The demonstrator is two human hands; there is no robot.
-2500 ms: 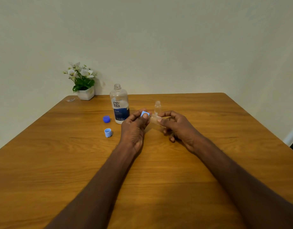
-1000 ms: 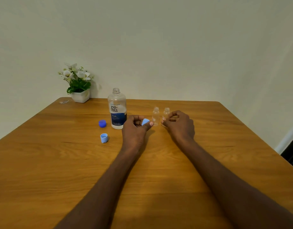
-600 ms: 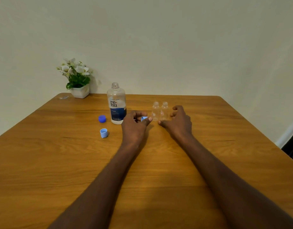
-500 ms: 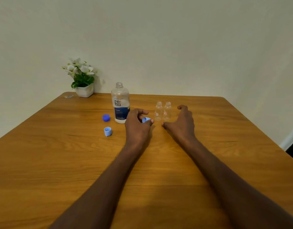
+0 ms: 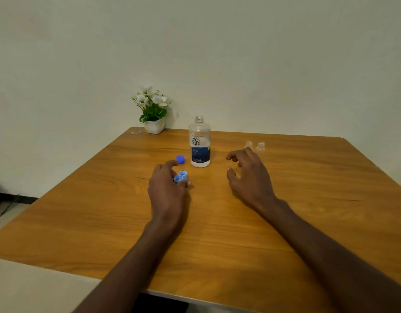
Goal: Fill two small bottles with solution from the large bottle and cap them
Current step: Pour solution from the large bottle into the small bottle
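the left hand (image 5: 166,188) pinched a light blue cap (image 5: 178,178) between thumb and fingers, low over the wooden table (image 5: 217,233), with a second light blue cap (image 5: 183,174) touching it on the far side — whether the fingers also touched that second cap could not be told. the right hand (image 5: 249,175) held nothing; its fingers were spread and loosely bent, hovering above the tabletop. just behind its fingertips stood two small clear bottles (image 5: 254,146), side by side and uncapped, partly hidden by the hand. the large bottle (image 5: 199,143) stood upright between the two hands and farther back, its neck open, a white and blue label facing the camera. a darker blue cap (image 5: 180,159) lay just left of its base, near the left index finger. at the far left corner sat a small white pot of flowers (image 5: 153,109) — beside it, a small clear scrap (image 5: 136,132) too small to identify.
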